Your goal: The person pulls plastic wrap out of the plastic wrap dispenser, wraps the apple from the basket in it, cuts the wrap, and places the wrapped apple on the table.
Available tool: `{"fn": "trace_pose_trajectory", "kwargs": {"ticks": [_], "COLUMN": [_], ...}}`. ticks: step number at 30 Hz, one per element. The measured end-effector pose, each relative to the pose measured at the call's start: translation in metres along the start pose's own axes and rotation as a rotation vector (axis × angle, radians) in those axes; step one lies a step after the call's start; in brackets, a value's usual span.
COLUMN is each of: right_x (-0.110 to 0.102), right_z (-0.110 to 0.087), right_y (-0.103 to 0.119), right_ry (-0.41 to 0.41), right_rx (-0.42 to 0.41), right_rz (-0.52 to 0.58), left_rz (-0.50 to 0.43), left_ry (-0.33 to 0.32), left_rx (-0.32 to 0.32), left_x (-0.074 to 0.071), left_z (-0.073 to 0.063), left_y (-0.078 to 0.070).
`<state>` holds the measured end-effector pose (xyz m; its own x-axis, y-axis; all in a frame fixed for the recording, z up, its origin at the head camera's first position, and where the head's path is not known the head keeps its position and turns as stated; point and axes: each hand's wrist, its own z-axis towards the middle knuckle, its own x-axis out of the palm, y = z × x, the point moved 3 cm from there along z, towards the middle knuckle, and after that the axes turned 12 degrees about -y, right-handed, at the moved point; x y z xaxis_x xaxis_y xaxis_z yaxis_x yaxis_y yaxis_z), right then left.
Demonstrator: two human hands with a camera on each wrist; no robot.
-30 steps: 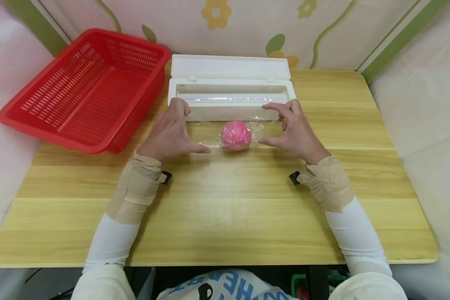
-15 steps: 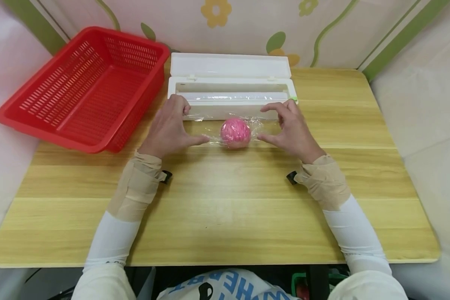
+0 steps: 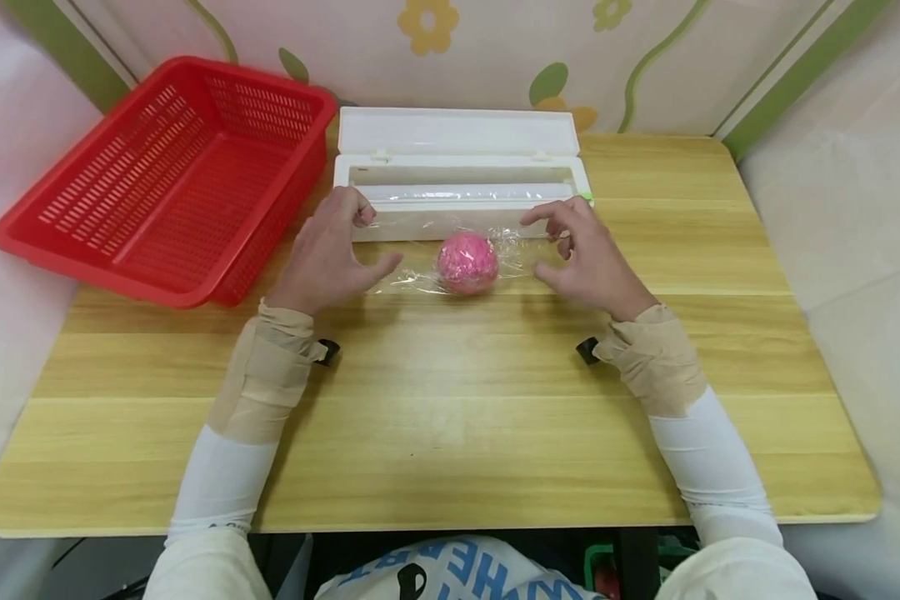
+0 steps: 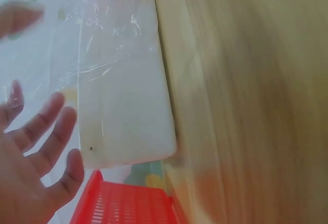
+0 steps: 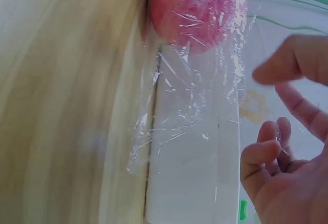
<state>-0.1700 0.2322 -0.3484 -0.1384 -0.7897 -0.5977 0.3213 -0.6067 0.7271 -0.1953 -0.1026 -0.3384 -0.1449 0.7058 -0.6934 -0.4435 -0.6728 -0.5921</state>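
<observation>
A pinkish-red apple [image 3: 467,263] sits on the table just in front of a white cling film dispenser [image 3: 461,177], whose lid stands raised. Clear cling film [image 5: 179,106] covers the apple, its loose ends spreading out to both sides. To the apple's left is my left hand [image 3: 326,250], fingers spread and thumb extended in the left wrist view, holding nothing. On the other side, my right hand [image 3: 588,254] has its thumb apart from its loosely bent fingers. A thin shiny strand of film shows by those fingers in the right wrist view.
A red plastic basket [image 3: 228,262] with slotted walls stands at the back left, beside the dispenser. The wooden table [image 3: 450,417] extends in front of the apple, and a flower-printed sheet [image 3: 480,67] hangs behind it.
Both thumbs have drawn back from the film's near edge, the left one swinging outward and up. The gap between the hands has widened, and the film's ends hang looser around the apple.
</observation>
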Motion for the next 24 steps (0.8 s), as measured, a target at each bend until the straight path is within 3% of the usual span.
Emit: {"fn": "trace_pose_trajectory", "kwargs": {"ticks": [7, 13, 18, 24], "right_x": [-0.008, -0.014, -0.018, -0.02], "right_z": [0.003, 0.003, 0.004, 0.004], "right_y": [0.001, 0.001, 0.003, 0.008], "right_ry": [-0.123, -0.126, -0.105, -0.089], "right_rx": [0.036, 0.068, 0.111, 0.183], "right_rz": [0.011, 0.008, -0.017, 0.041], "left_rz": [-0.078, -0.095, -0.141, -0.389], "left_ry": [-0.162, -0.232, -0.204, -0.096], "left_rx": [0.013, 0.094, 0.085, -0.028], "left_x": [0.0, -0.006, -0.012, -0.013], "left_z": [0.003, 0.003, 0.002, 0.0], "left_y": [-0.002, -0.005, -0.007, -0.013]}}
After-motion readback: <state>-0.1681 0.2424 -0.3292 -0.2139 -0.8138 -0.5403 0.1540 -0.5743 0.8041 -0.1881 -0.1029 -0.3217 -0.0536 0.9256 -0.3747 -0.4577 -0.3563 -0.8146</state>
